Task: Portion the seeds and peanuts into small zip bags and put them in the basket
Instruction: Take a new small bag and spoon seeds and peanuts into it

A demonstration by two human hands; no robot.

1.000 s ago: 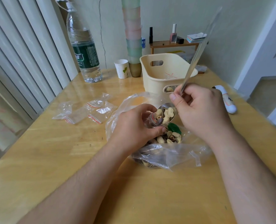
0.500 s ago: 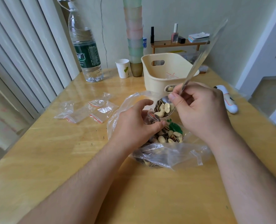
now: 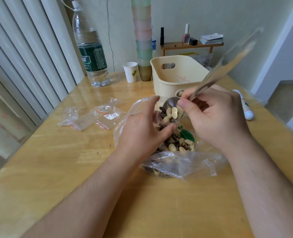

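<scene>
Pale wall and white blinds back a yellow wooden surface. Right hand holds a closed grip on a tilted metal spoon of peanuts and seeds above the large open bag. Left hand pinches a small zip bag beneath it. Cream basket stands just behind; spare zip bags lie left.

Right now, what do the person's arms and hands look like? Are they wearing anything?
Both forearms are bare, with no sleeves in view. The left hand and the right hand wear no gloves, and no rings, watch or bracelet show. The fingernails that show are short and unpainted.
</scene>
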